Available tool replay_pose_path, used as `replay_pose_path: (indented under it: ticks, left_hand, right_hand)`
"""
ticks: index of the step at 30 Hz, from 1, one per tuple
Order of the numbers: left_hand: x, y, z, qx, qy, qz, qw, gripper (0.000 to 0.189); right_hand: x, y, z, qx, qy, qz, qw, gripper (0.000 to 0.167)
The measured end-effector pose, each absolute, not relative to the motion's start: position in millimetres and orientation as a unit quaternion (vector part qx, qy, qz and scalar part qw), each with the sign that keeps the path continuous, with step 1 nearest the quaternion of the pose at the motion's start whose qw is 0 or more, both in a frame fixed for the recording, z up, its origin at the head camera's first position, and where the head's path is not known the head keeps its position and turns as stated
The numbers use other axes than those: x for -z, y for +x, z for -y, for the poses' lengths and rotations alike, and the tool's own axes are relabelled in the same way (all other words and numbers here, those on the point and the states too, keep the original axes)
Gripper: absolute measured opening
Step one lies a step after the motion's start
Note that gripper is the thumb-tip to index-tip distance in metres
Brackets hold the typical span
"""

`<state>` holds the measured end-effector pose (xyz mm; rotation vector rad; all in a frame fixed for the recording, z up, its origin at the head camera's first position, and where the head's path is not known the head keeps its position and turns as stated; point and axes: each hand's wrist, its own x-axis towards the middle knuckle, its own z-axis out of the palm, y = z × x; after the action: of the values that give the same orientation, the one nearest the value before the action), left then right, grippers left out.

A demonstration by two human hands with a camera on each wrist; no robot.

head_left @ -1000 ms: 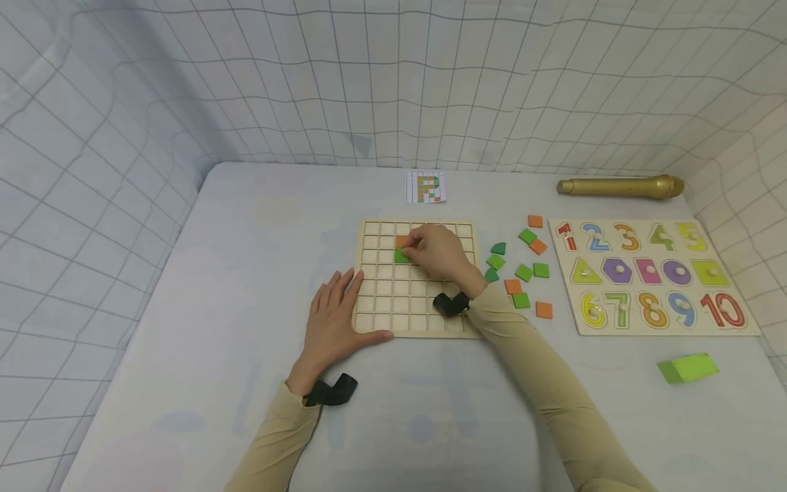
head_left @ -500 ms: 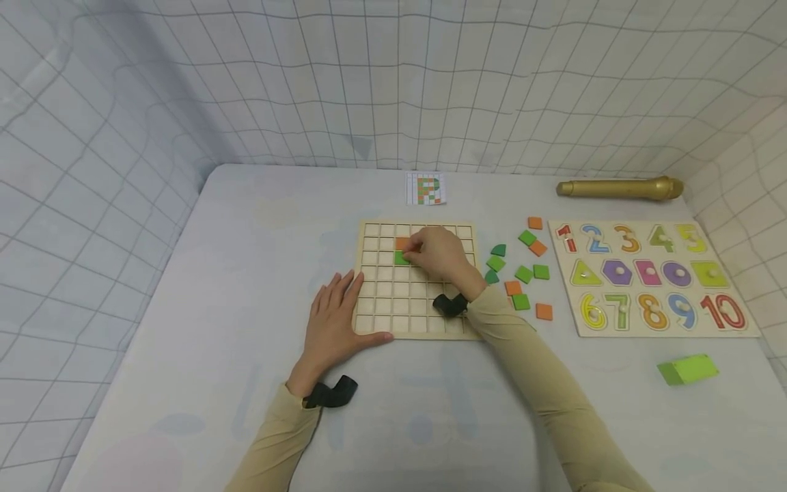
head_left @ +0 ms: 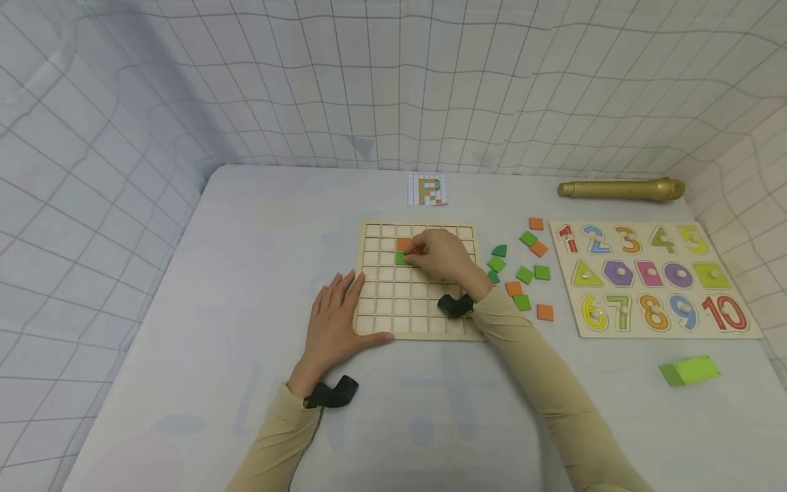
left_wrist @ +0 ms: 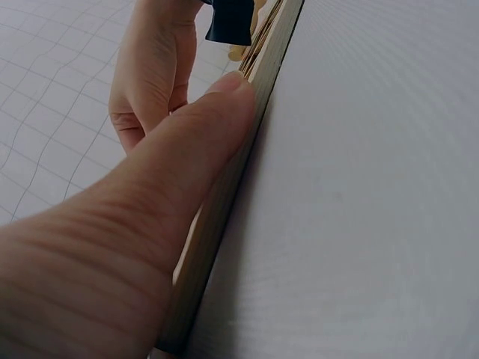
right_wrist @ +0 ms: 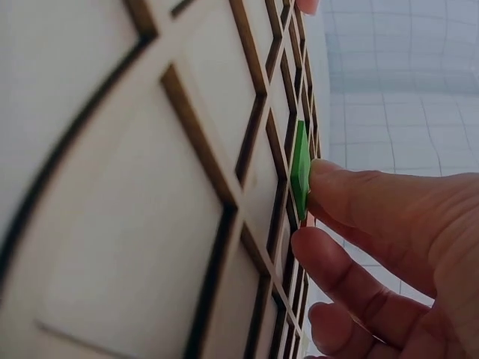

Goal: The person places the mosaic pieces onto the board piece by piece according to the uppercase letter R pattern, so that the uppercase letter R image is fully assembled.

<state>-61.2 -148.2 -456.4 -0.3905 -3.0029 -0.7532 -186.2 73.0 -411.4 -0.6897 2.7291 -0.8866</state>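
Observation:
In the head view my right hand (head_left: 441, 255) is over the wooden grid board (head_left: 384, 305), its fingertips at a green square tile (head_left: 400, 258). That tile lies in the grid just below an orange square tile (head_left: 402, 243). From the right wrist view, my thumb is against the green tile's edge, which sits slightly proud of the grid, and the other fingers are curled beneath. My left hand (head_left: 332, 318) lies spread at the board's lower left corner. Its thumb (left_wrist: 224, 93) rests along the board's near edge, and its fingertips reach the left side.
Loose green and orange tiles (head_left: 525, 275) are scattered right of the board. Farther right are a number-and-shape peg puzzle (head_left: 630, 253), a gold microphone (head_left: 621, 189) and a green block (head_left: 688, 370). A small pattern card (head_left: 427, 189) lies behind the board.
My right wrist has shifted slightly to the right while the fingertips stay at the green tile. My left hand keeps its place on the board's corner.

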Motion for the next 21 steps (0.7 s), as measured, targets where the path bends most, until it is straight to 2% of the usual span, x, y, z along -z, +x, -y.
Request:
replay_pose_path:
  ticks: [15,21]
  left_hand:
    - [456,-61,147,0.237,-0.122,0.964,0.004,0.115]
    - [456,-61,148,0.237,-0.124,0.964,0.007,0.115]
  right_hand:
    - [415,-190,-80,0.327,-0.258,-0.903,0.104,0.016]
    - [412,-191,-87,0.349,-0.275,-0.893,0.071,0.016]
